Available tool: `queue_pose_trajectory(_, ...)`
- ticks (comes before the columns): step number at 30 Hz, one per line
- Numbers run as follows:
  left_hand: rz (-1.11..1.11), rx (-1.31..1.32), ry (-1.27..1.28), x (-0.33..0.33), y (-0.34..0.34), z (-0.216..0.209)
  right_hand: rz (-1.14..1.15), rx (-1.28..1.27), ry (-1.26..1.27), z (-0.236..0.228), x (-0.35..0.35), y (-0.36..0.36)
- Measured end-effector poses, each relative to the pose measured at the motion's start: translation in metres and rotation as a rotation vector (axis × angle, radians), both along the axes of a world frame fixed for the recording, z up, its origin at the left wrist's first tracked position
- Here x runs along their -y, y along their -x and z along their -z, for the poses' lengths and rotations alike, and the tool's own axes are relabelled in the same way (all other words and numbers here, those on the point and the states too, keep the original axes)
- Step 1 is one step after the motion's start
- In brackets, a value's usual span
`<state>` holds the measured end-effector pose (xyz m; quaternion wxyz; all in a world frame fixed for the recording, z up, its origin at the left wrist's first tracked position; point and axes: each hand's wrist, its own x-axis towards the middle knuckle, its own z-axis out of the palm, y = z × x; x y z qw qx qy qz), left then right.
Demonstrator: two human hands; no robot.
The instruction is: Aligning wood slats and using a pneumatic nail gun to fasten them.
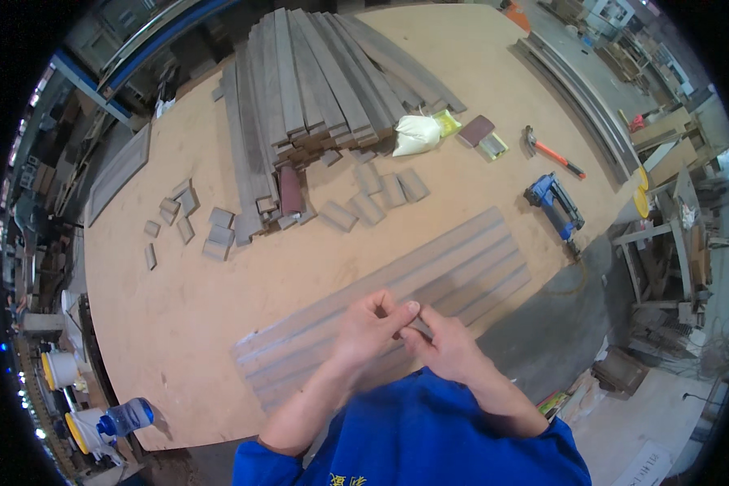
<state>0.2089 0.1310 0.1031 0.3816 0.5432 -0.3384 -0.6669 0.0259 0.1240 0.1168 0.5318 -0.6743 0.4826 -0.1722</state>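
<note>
My left hand (366,326) and my right hand (447,348) meet at the fingertips above a long slatted wooden panel (482,255) at the table's near edge. Thumb and fingers of each are pinched together. Anything between them is too small or too hidden to make out. The panel lies slantwise, with grey-brown slats and darker grooves along its length. Past its right end a blue nail gun (557,207) rests on the table, with an orange-handled hammer (552,154) farther back.
Long grey wooden strips (300,77) are stacked at the back of the tan table (194,324). Short wood blocks (368,208) lie in front. Around them are a maroon abrasive roll (291,191) and a white bag (417,134). A water bottle (128,416) is at the near left.
</note>
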Motion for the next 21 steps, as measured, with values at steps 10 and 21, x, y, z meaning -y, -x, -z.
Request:
queue_pose_trajectory(10, -0.217, -0.057, -0.014, -0.02, -0.002, 0.037, 0.471, 0.31, -0.217, 0.086, 0.095, 0.027)
queue_pose_trajectory(21, 0.222, 0.666, 0.696, 0.018, -0.021, -0.069, 0.606, -0.108, 0.268, 0.146, 0.239, 0.055)
